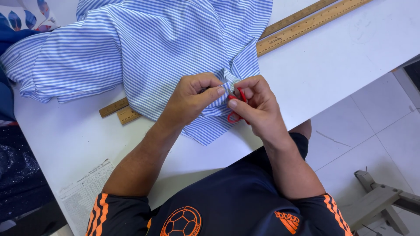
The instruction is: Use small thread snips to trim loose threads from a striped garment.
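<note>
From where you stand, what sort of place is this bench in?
Most likely a sewing or tailoring workshop. Blue-and-white striped fabric lies across a white worktable, two long wooden rulers run under it, and the right hand holds small red snips at the cloth the left hand pinches.

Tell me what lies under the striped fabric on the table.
Two wooden rulers run under the striped fabric, on the white table; their ends show at both sides. Their middle is covered.

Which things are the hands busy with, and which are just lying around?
In use:
left hand pinching the striped cloth
right hand holding small red scissors

Lying about:
two wooden rulers, partly under the cloth
printed sheet at the table edge
</note>
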